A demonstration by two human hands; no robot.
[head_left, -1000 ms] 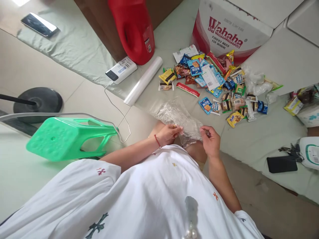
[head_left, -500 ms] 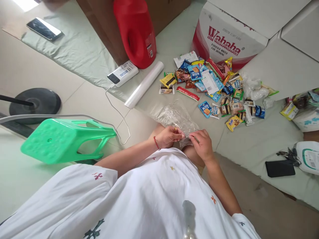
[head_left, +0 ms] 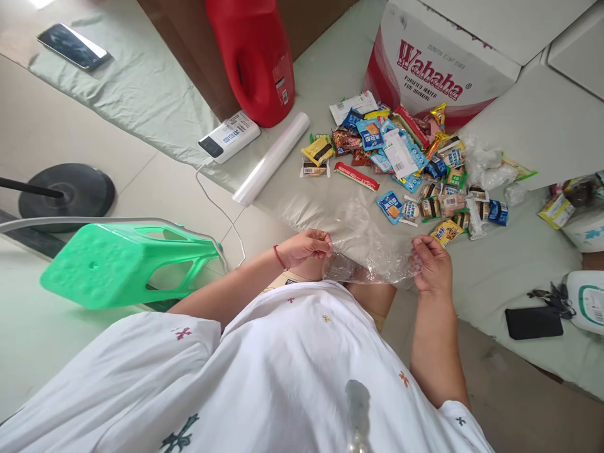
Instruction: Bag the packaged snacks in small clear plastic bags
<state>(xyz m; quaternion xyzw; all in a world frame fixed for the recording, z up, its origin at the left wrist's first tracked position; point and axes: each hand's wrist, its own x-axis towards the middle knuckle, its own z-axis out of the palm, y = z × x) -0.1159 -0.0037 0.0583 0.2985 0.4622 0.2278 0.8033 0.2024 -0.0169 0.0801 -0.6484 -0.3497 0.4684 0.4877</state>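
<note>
A clear plastic bag (head_left: 363, 248) is stretched between my two hands above my lap, its far part lying toward the cloth-covered surface. My left hand (head_left: 309, 246), with a red string on the wrist, pinches the bag's left edge. At the other edge, my right hand (head_left: 431, 261) grips the film between thumb and fingers. Just beyond the bag lies a pile of small wrapped snacks (head_left: 391, 145) in many colours. A blue snack packet (head_left: 389, 206) and a yellow cookie packet (head_left: 445, 233) are the nearest to my hands.
Behind the snacks stands a Wahaha carton (head_left: 429, 69). A roll of plastic film (head_left: 271, 160), a white power bank (head_left: 229, 137) and a red jug (head_left: 259, 63) are to the left. A green stool (head_left: 127, 264) lies tipped over. Farther right are a black wallet (head_left: 533, 322) and keys (head_left: 552, 299).
My hands have moved apart, the right one farther to the right, and the bag, bunched before, is spread wide between them. The view has shifted slightly.
</note>
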